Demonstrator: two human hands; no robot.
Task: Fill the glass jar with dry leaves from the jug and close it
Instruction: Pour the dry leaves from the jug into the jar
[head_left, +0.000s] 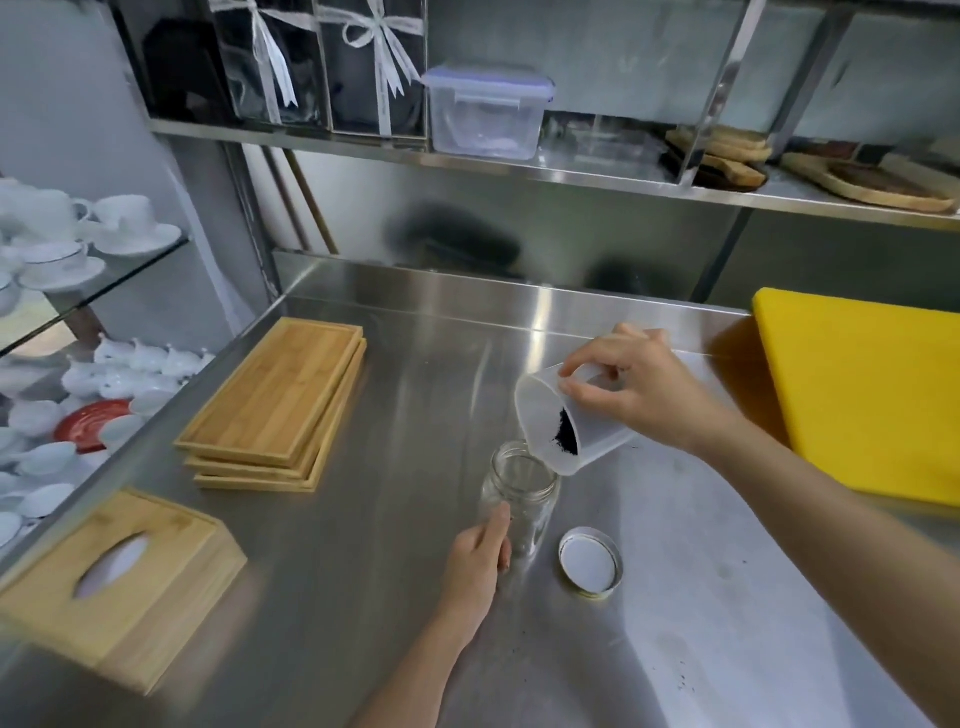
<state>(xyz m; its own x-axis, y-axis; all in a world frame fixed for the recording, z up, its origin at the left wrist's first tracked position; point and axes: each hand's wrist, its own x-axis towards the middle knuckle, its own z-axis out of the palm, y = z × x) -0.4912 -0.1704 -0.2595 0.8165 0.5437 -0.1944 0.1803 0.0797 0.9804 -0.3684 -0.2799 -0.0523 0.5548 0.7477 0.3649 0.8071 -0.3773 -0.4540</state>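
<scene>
Fingers of the left hand (480, 558) wrapped the clear glass jar (519, 493) to steady it upright on the steel counter (415, 374). Its metal lid (591, 562) lay just beside, underside up, ready for closing. Beyond, the right hand (634, 387) gripped the plastic jug (563, 421), tipped over the jar's mouth so the dry leaves (566, 435) would slide in.

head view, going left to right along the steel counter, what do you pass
tissue box → stack of wooden trays → glass jar held by left hand → lid → yellow cutting board
</scene>
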